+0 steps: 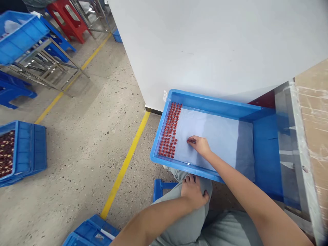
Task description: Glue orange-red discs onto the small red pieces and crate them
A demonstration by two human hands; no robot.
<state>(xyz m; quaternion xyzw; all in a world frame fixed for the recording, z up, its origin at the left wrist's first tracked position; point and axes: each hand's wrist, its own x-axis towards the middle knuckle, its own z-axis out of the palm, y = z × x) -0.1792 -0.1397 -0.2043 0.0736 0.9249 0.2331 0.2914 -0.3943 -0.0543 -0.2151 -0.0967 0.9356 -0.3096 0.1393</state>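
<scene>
Red piece (189,140), half-hidden in grip of right fingers (194,138), left fingers (191,178) loose on knee (205,184).

Blue tray (217,106) is carrying the small goods; its own support is mostly hiding from view. Pale sheet (210,124) is covering much of the tray bottom, the right part falling in shadow. Small red pieces (172,123) are standing in close columns along the left end, the inner edge running uneven toward the near side. Rest of the sheet is showing bare to the right of them.

Below, speckled floor (84,143) is bearing yellow lines (128,150). A blue crate (38,147) is standing at left, dark reddish bits filling it; another box (88,234) is sitting at the bottom edge. Farther off, a red stool (68,20) and a metal stand (51,65) are resting there.
</scene>
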